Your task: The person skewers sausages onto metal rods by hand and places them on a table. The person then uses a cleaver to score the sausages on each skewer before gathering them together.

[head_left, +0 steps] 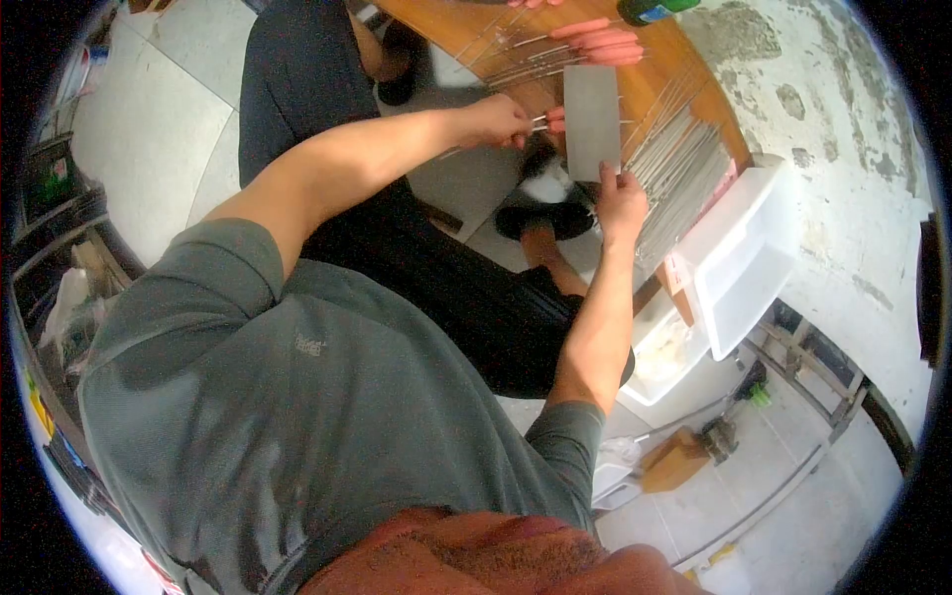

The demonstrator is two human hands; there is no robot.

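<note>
My left hand point(504, 121) is closed around thin skewers, with pink sausage pieces point(556, 120) on them just past the fingers. Those pieces run partly behind a flat grey rectangular plate point(592, 119), which hides their far ends. Gripping the plate's lower corner, my right hand point(623, 201) has its thumb on the upper face. Beside that hand lies a thick bundle of bare skewers point(677, 171). Several skewered pink sausages point(607, 44) rest on the wooden table point(436, 18) beyond the plate.
A green bottle point(650, 10) stands at the table's far edge. White plastic bins point(754, 253) are at the right, by a stained wall point(833, 129). Below the table are a dark shoe point(543, 222) and a black-and-white shape point(545, 182).
</note>
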